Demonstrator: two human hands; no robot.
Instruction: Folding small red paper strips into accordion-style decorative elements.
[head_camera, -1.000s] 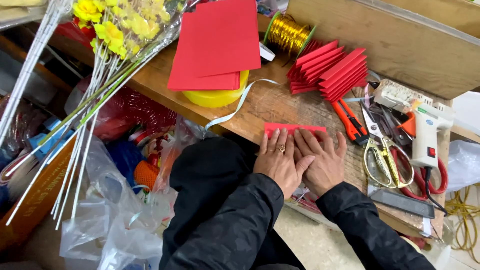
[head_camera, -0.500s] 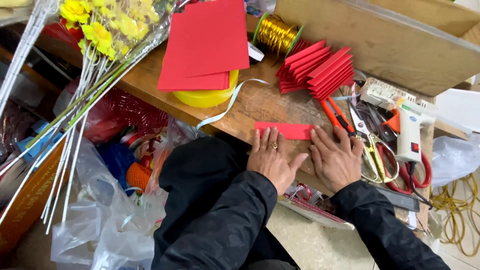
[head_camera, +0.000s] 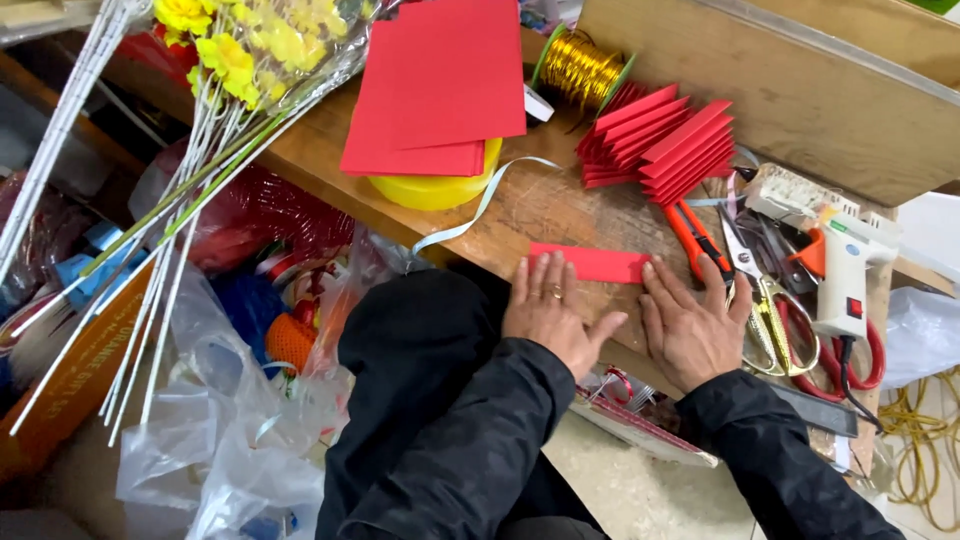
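Head view: left hand (head_camera: 548, 312) and right hand (head_camera: 692, 328), grip spread flat, fingertips pressing folded red paper strip (head_camera: 590, 263) on wooden desk (head_camera: 520, 205); creasing step, next fold needs aligned edges.

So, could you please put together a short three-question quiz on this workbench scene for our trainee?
1. True or false: both hands press the folded red paper strip flat on the wooden bench.
2. What lies under the stack of red sheets? A) yellow tape roll B) glue gun C) scissors
3. Which hand wears a ring?

Key: 1 true; 2 A; 3 the left hand, not the right hand.
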